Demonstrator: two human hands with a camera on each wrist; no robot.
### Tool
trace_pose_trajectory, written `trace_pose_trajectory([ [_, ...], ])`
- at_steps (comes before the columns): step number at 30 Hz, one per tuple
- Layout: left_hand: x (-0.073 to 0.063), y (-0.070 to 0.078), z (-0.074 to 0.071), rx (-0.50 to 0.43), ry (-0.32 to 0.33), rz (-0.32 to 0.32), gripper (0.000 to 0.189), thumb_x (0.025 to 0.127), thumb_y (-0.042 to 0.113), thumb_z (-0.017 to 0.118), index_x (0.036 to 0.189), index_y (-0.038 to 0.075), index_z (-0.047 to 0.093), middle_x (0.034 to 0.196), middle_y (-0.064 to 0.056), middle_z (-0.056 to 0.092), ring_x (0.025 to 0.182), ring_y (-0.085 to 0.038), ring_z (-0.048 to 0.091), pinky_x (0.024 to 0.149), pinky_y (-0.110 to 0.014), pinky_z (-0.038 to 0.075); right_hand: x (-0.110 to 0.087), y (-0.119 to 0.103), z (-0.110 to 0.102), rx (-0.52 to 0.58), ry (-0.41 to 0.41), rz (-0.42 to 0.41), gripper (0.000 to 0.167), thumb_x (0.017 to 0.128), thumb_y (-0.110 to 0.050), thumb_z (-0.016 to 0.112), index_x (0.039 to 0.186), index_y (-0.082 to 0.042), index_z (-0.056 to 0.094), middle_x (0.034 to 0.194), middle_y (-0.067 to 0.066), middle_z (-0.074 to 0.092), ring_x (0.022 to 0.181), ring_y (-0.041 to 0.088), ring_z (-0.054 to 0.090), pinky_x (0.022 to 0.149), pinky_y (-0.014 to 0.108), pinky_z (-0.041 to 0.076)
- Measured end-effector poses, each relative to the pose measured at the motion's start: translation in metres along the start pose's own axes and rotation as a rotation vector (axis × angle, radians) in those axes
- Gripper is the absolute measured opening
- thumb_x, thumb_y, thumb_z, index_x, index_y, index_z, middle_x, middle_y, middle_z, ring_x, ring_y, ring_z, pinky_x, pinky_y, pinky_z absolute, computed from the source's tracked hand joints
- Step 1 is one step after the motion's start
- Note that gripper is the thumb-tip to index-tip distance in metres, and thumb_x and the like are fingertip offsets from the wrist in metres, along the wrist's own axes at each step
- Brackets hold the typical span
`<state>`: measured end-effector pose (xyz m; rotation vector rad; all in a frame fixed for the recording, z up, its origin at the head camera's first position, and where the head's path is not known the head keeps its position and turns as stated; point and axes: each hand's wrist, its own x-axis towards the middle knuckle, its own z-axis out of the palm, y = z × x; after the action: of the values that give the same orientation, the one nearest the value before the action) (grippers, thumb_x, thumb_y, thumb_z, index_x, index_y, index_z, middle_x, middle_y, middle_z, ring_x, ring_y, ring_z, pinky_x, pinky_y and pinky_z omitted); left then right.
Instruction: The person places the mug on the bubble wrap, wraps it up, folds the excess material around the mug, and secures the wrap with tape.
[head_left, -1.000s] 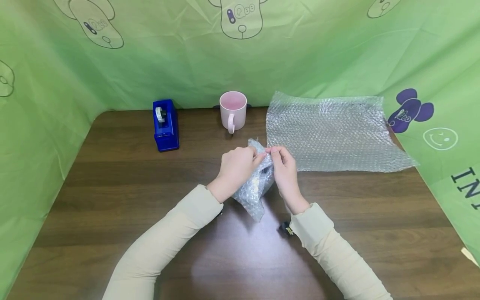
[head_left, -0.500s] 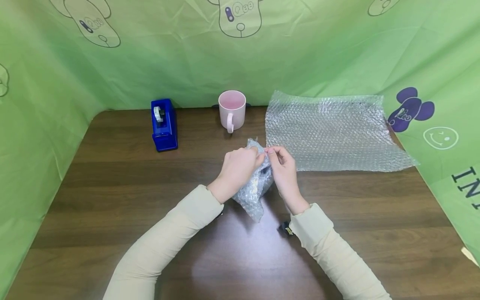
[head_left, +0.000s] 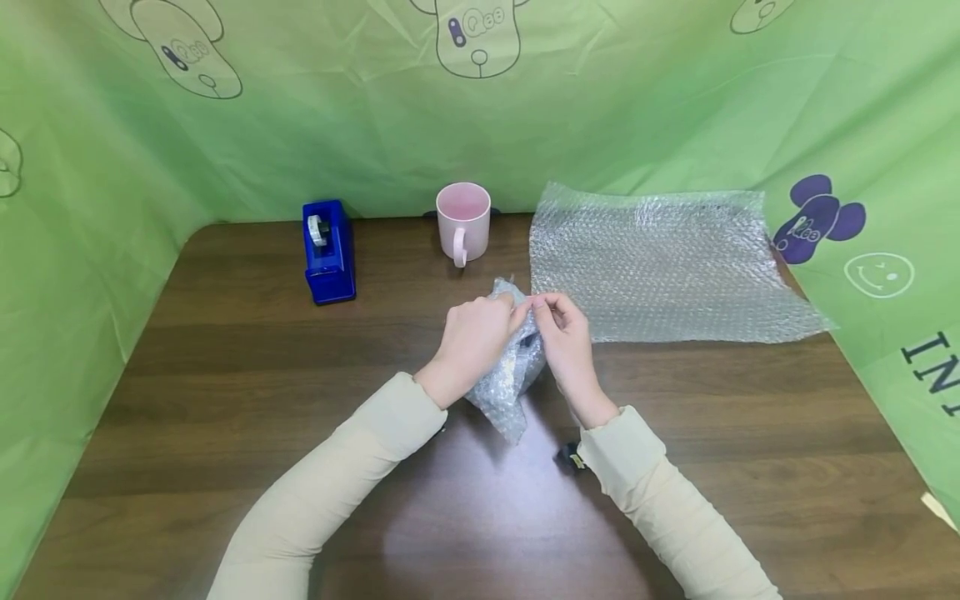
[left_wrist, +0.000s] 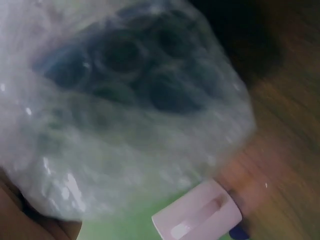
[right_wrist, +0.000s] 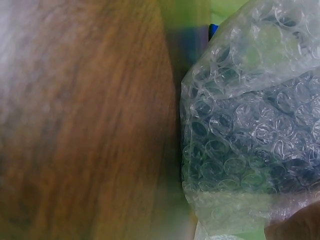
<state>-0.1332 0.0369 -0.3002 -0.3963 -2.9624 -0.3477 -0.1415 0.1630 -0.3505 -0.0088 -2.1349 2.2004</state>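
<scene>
A crumpled bubble-wrap bundle (head_left: 501, 392) stands between my two hands in the head view, with something dark blue or black showing through the plastic. My left hand (head_left: 472, 337) grips its upper left part, fingers curled over the top. At the upper right edge, my right hand (head_left: 572, 350) pinches the wrap between thumb and forefinger, its tips almost meeting the left thumb. The left wrist view has the bundle (left_wrist: 125, 145) close up and blurred, the dark shape inside it. Clear bubbles of the bundle (right_wrist: 260, 130) fill the right of the right wrist view, with a finger (right_wrist: 297, 222) below.
A flat sheet of bubble wrap (head_left: 652, 267) lies at the back right. Behind the hands stands a pink mug (head_left: 476, 237), handle towards me. A blue tape dispenser (head_left: 330, 267) sits back left on the wooden table (head_left: 225, 375). Green printed cloth (head_left: 337, 125) hangs around the table.
My right thumb and fingertips have shifted slightly left, towards the left thumb. Both hands keep their hold on the bundle, which stays in nearly the same place.
</scene>
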Motion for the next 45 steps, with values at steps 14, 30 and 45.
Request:
trace_pose_trajectory([
  [14,-0.010,-0.003,-0.012,-0.208,0.006,-0.071,0.029,0.101,0.028,0.045,0.098,0.007,0.066,0.085,-0.011,0.070,0.081,-0.030,0.069,0.069,-0.045,0.055,0.000,-0.001,-0.002,-0.014,-0.032,0.018,0.020,0.098,-0.009,0.049,0.105,0.008,0.058,0.116,0.022,0.062,0.095,-0.001,0.061,0.087,0.014,0.048],
  [30,-0.040,-0.037,-0.007,-0.883,-0.284,-0.349,0.067,0.095,0.034,0.055,0.150,0.009,0.026,0.156,-0.016,0.028,0.143,-0.034,0.029,0.116,-0.050,0.028,-0.005,-0.006,0.001,-0.060,-0.008,0.027,0.029,0.102,-0.014,0.043,0.111,0.009,0.058,0.120,0.024,0.061,0.102,0.009,0.056,0.089,0.019,0.044],
  [45,-0.035,-0.042,0.003,-1.062,-0.338,-0.325,0.069,0.096,0.027,0.054,0.154,0.017,0.017,0.161,-0.009,0.016,0.149,-0.028,0.013,0.121,-0.048,0.016,-0.052,-0.020,0.002,-0.087,0.057,0.288,0.037,0.101,-0.018,0.041,0.128,0.005,0.031,0.136,0.021,0.026,0.125,0.032,0.036,0.109,0.044,0.031],
])
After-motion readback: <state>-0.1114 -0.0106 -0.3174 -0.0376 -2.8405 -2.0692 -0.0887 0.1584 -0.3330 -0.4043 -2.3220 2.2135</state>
